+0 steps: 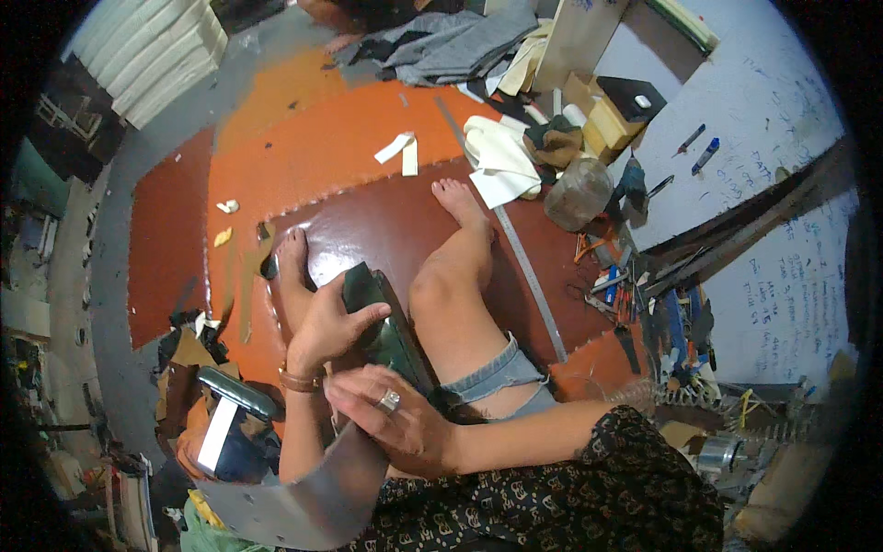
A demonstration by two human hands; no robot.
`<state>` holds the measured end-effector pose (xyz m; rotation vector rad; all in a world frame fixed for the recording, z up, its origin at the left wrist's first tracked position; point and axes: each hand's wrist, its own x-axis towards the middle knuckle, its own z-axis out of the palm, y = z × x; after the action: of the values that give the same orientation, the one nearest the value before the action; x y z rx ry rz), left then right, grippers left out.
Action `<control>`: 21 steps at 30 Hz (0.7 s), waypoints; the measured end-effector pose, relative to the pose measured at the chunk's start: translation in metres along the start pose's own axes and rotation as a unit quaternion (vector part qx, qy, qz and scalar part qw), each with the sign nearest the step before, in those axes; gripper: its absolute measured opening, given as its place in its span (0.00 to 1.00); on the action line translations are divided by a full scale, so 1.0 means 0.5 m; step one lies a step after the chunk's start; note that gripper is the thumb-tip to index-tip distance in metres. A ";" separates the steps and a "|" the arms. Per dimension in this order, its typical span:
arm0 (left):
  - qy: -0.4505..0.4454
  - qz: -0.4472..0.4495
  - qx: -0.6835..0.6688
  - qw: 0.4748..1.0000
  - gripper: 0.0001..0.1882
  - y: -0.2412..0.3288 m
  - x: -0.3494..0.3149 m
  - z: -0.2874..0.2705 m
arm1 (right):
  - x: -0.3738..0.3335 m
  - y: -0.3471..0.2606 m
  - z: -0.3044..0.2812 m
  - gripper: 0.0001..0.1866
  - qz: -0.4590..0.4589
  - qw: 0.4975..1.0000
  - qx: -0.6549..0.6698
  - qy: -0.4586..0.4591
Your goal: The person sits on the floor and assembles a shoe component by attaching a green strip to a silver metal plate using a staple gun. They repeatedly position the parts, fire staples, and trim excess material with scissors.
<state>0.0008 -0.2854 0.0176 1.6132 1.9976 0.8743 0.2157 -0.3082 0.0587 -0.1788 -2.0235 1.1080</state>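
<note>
My left hand [329, 320], with a brown-strapped watch on the wrist, is wrapped over the edge of a dark green, shiny padded piece [391, 345] between my legs. Its thumb lies across the near face; the other fingers are mostly hidden. Close below, my right hand [395, 419], wearing a ring, is closed with its fingertips pinched near the left wrist. What they pinch is too small to make out. A curved grey sheet [294, 506] runs from beneath the right hand to the lower left, across the left forearm; I cannot tell whether the hand touches it.
A metal ruler [529, 276] lies on the brown floor sheet [368, 216]. To the right are a clear plastic jar [579, 195], several pens and hand tools [616, 285], and a marked white board [773, 267]. A dark padded roll [239, 393] sits at my left.
</note>
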 end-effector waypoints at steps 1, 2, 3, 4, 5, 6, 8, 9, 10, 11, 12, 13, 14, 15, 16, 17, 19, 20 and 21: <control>0.012 0.015 0.022 1.000 0.36 0.013 -0.001 -0.002 | -0.002 -0.001 -0.005 0.42 -0.034 0.999 0.008 -0.005; 0.016 0.007 -0.006 1.000 0.35 0.025 -0.010 -0.018 | 0.001 -0.009 -0.012 0.38 -0.069 0.997 0.020 -0.012; 0.020 0.000 -0.034 0.999 0.35 0.036 -0.017 -0.038 | 0.005 -0.019 -0.017 0.34 -0.103 0.994 0.031 -0.020; 0.038 -0.020 -0.093 0.995 0.32 0.048 -0.027 -0.065 | 0.014 -0.034 -0.015 0.33 -0.131 0.991 0.023 0.007; 0.058 -0.038 -0.155 0.985 0.29 0.060 -0.039 -0.088 | 0.032 -0.041 -0.023 0.34 -0.152 0.988 0.029 -0.032; 0.078 -0.053 -0.217 0.972 0.25 0.082 -0.046 -0.113 | 0.056 -0.045 -0.037 0.35 -0.170 0.983 0.032 -0.067; 0.111 -0.157 -0.310 0.931 0.22 0.114 -0.090 -0.170 | 0.118 -0.055 -0.044 0.37 -0.181 0.971 0.073 -0.140; 0.148 -0.179 -0.316 0.920 0.20 0.108 -0.117 -0.187 | 0.162 -0.060 -0.061 0.37 -0.196 0.963 0.046 -0.180; 0.173 -0.160 -0.366 0.900 0.20 0.093 -0.149 -0.175 | 0.207 -0.065 -0.075 0.33 -0.188 0.954 0.104 -0.211; 0.203 -0.142 -0.408 0.879 0.21 0.082 -0.192 -0.177 | 0.249 -0.073 -0.082 0.28 -0.172 0.941 0.163 -0.242; 0.238 -0.129 -0.441 0.856 0.21 0.065 -0.247 -0.181 | 0.288 -0.072 -0.077 0.24 -0.154 0.921 0.232 -0.273; 0.239 -0.146 -0.422 0.862 0.24 0.106 -0.266 -0.163 | 0.316 -0.074 -0.098 0.19 -0.113 0.906 0.275 -0.301; 0.219 -0.153 -0.429 0.863 0.26 0.132 -0.256 -0.107 | 0.324 -0.052 -0.135 0.13 -0.040 0.917 0.229 -0.323; 0.225 -0.183 -0.416 0.862 0.28 0.137 -0.298 -0.095 | 0.346 -0.044 -0.148 0.12 -0.019 0.915 0.218 -0.340; 0.214 -0.205 -0.419 0.858 0.29 0.135 -0.317 -0.060 | 0.348 0.034 -0.136 0.12 0.029 0.900 0.283 -0.330; 0.193 -0.234 -0.434 0.848 0.29 0.127 -0.334 -0.027 | 0.354 0.104 -0.136 0.11 0.074 0.882 0.344 -0.313; 0.180 -0.275 -0.474 0.817 0.28 0.149 -0.379 0.020 | 0.346 0.182 -0.140 0.11 0.130 0.855 0.391 -0.316; 0.155 -0.321 -0.443 0.823 0.27 0.159 -0.405 0.018 | 0.343 0.183 -0.127 0.12 0.140 0.847 0.388 -0.335; 0.128 -0.365 -0.412 0.825 0.26 0.171 -0.427 0.018 | 0.336 0.183 -0.116 0.12 0.148 0.843 0.374 -0.356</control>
<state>0.1166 -0.4797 0.0584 0.2204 1.7477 1.3739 0.1227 -0.1368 0.1040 0.3989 -2.0041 2.3456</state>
